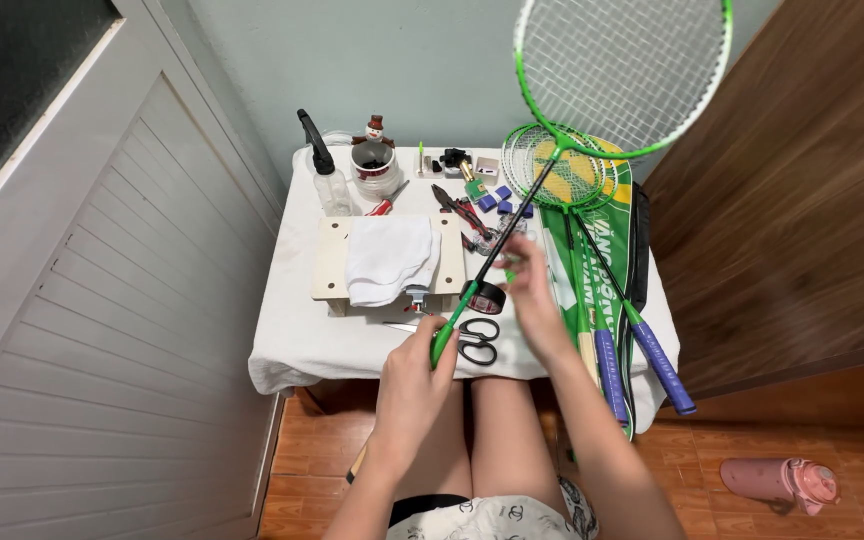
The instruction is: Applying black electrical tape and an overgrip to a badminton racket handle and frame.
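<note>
Basically, head view: left hand (414,375) is closed around the green handle of the badminton racket (620,62), whose head sticks up past the table; right hand (530,290) sits by the black tape roll (487,296) on the shaft, fingers motion-blurred, so grip can't be told. Risk, as a guess: the roll slips or snags, or the swinging head knocks the spray bottle (324,170) or mug (375,165). Racket's top rim is cut off, and the small parts near the purple grip rolls (500,200) are too tiny to identify.

Left hand (414,372) gripping green racket (552,160) handle, right hand (529,290) at black tape roll (487,297), scissors (472,340) below
</note>
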